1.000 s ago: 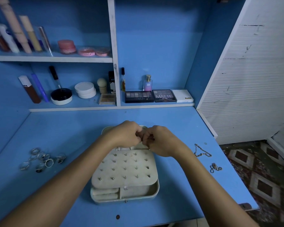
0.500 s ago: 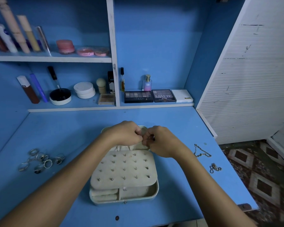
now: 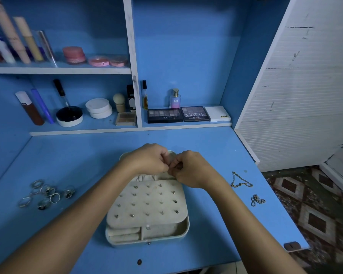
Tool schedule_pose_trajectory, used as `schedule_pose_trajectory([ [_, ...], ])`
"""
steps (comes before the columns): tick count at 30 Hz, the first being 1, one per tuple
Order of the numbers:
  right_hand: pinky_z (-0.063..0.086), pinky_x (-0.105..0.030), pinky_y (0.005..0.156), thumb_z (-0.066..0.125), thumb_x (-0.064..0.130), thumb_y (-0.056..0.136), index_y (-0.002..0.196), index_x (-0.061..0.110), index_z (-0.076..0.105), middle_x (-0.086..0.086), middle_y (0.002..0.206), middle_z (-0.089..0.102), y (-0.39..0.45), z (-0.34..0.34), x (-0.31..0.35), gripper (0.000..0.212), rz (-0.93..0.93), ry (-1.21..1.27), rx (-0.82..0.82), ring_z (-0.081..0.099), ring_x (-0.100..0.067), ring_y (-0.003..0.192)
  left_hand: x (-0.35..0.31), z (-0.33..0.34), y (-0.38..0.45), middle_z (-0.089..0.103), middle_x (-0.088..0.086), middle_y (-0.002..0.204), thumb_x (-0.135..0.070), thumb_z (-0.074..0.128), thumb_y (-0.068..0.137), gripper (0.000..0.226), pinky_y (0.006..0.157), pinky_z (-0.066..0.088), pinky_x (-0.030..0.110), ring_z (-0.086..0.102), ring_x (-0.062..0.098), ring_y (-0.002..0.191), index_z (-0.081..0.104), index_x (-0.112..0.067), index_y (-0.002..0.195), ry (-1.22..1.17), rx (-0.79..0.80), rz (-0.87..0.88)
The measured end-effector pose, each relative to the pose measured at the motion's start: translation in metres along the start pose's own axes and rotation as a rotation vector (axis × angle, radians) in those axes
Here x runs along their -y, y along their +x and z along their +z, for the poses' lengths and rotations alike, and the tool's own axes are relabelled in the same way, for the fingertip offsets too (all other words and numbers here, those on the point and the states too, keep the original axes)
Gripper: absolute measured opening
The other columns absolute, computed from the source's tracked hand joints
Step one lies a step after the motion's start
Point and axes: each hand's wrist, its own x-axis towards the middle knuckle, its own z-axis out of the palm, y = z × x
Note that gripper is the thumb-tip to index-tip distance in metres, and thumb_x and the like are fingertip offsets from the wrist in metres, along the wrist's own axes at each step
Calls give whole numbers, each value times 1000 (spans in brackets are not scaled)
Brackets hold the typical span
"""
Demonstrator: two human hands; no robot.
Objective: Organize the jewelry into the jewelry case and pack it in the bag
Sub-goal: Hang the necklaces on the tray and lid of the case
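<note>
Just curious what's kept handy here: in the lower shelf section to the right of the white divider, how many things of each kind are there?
Palettes: 3
Bottles: 2
Total: 5

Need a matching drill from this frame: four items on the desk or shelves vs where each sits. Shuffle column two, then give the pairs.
Column 1
1. rings
2. chains
3. jewelry case
4. MATTE palette

Column 2
A. lower shelf, right of the divider
B. desk, right of the case
C. desk, left of the case
D. desk centre, open, below both hands

Pairs: 1-C, 2-B, 3-D, 4-A
</note>
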Motion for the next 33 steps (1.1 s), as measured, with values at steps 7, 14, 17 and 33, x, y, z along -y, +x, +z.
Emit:
schedule_pose_trajectory([
  [7, 39, -4, 56, 71, 20, 88, 88, 19, 77, 17, 70, 61, -5, -6, -7, 7, -29, 87, -105, 55, 1, 65, -3, 2, 1, 67, -13, 88, -15, 67, 82, 15, 64, 43, 17, 60, 2, 79, 68, -29, 88, -16, -46, 29],
  [14, 39, -5, 51, 69, 19, 88, 82, 21, 74, 7, 80, 69, -16, -31, -28, 7, 40, 97, -202, 57, -3, 67, -21, 13, 10, 68, -12, 87, -17, 65, 85, 14, 76, 51, 22, 64, 7, 83, 71, -24, 95, -69, -127, 53],
  [17, 38, -7, 46, 68, 22, 88, 85, 22, 75, 6, 83, 70, -23, -45, -40, 7, 103, 105, -246, 56, -5, 60, -34, 21, 15, 68, -11, 89, -20, 67, 86, 9, 65, 46, 16, 62, 3, 77, 70, -25, 93, -85, -130, 75],
  [33, 38, -14, 48, 76, 22, 84, 81, 22, 74, 7, 72, 68, -59, -84, -107, 4, 375, -70, -250, 59, -5, 63, -118, 84, 46, 70, 5, 104, -32, 71, 84, 22, 76, 54, 29, 66, 22, 96, 74, -14, 96, 72, 75, 117],
])
